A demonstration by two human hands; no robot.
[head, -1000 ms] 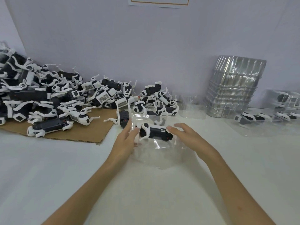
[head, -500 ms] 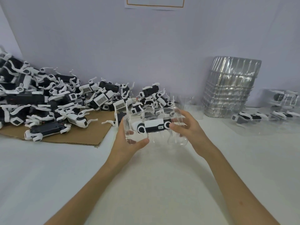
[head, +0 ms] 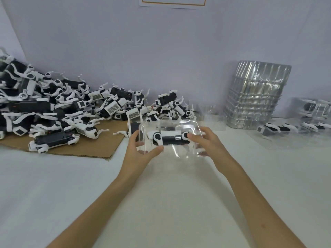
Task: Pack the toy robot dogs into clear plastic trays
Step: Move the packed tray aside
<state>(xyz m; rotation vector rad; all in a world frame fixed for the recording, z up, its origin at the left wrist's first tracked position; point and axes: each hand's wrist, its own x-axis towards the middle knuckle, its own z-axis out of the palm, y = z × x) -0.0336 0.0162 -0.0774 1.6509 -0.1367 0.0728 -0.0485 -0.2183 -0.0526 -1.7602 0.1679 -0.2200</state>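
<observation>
Two hands holding one clear plastic tray (head: pixel 172 124) over a white table (head: pixel 161 197), left hand (head: pixel 140 152) curled round its left end, right hand (head: pixel 210 143) gripping its right end, black-and-white toy robot dog (head: pixel 170 138) lying inside, heap of loose dogs (head: pixel 71 108) on brown cardboard (head: pixel 89 149) behind.

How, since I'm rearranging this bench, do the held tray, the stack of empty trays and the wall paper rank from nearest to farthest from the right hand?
1. held tray: gripped by the right hand, front centre.
2. stack of empty trays: back right, by the wall.
3. wall paper: high on the wall, farthest.
</observation>
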